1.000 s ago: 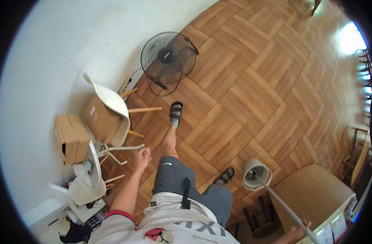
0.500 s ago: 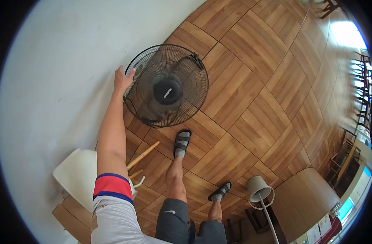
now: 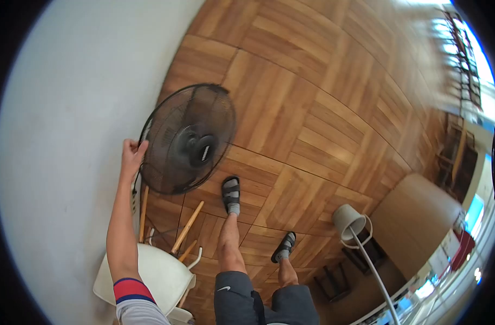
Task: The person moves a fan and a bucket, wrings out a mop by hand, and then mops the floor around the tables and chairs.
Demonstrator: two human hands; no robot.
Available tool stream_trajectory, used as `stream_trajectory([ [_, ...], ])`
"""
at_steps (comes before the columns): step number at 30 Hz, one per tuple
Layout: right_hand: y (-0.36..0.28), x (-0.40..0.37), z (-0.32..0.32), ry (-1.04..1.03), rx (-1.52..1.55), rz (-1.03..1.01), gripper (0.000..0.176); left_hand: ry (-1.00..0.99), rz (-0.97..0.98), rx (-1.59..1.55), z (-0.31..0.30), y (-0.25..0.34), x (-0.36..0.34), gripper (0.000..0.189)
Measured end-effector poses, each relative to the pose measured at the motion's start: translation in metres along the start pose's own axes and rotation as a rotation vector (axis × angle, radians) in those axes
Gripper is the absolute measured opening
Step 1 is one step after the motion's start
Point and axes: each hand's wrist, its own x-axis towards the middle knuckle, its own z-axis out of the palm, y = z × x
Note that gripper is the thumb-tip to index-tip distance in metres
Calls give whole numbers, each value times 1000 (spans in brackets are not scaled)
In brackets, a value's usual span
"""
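Observation:
A round black fan (image 3: pixel 205 151) with a wire cage faces up and to the right, close to the white wall. My left hand (image 3: pixel 132 156) is at the left edge of the cage, its fingers bent round the rim in a pinch. My right hand is nowhere in the frame. Below the fan, my two feet in dark sandals stand on the wooden floor (image 3: pixel 290 114).
A white chair (image 3: pixel 150 273) with wooden legs is at the lower left beside the wall (image 3: pixel 69 108). A grey bucket (image 3: pixel 347 221) with a long pole stands by a brown table (image 3: pixel 415 216) at the lower right. Several dark chairs line the far right.
The fan and my left hand now appear lower and further left, and the fan is turned more sideways. My left fingers have closed at its rim. The camera view has shifted.

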Motion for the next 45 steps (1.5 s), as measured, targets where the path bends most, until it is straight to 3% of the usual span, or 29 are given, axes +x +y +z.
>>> stream_trajectory([
  [2, 5, 1, -11, -12, 51, 31, 31, -79, -7, -98, 6, 22, -4, 44],
  [5, 19, 12, -37, -41, 132, 65, 31, -383, -144, 104, 16, 54, -13, 42],
  [7, 29, 20, -63, -86, 184, 93, 31, -466, -117, 205, 43, 77, -36, 45],
  [9, 41, 30, -98, -114, 231, 110, 31, -540, 39, 383, 84, 91, -58, 49],
  [11, 41, 14, -80, 194, 265, 95, 37, -635, 136, 526, 138, 114, -94, 51],
  [13, 48, 11, -93, 173, 344, 106, 36, -616, 279, 720, 195, 119, -124, 53],
  [16, 59, 16, -122, 285, 377, 152, 36, -622, 296, 971, 271, 177, -178, 54],
  [19, 89, 36, -150, 419, 384, 131, 31, -628, 384, 953, 337, 208, -207, 55],
  [22, 119, 61, -190, 483, 359, 151, 25, -647, 313, 860, 417, 267, -267, 48],
  [24, 141, 78, -216, 525, 350, 188, 21, -609, 66, 500, 514, 278, -299, 42],
  [26, 152, 85, -231, 539, 351, 204, 17, -509, 4, 329, 586, 280, -296, 38],
  [29, 167, 92, -245, 518, 345, 236, 11, -503, -206, -107, 669, 310, -308, 40],
  [30, 173, 103, -251, 612, 309, 204, 13, -563, -228, -276, 689, 319, -320, 41],
  [33, 170, 107, -237, 731, 259, 222, 18, -481, -354, -595, 749, 303, -325, 45],
  [34, 172, 110, -234, 817, 206, 232, 24, -503, -381, -673, 766, 292, -328, 48],
  [37, 169, 111, -239, 689, 203, 309, 29, -568, -433, -869, 821, 268, -350, 50],
  [39, 158, 110, -222, 717, 235, 294, 31, -572, -480, -847, 843, 258, -370, 46],
  [41, 161, 100, -231, 663, 137, 246, 32, -559, -452, -884, 845, 238, -389, 43],
  [45, 138, 84, -185, 746, 191, 335, 35, -522, -490, -865, 820, 208, -422, 37],
])
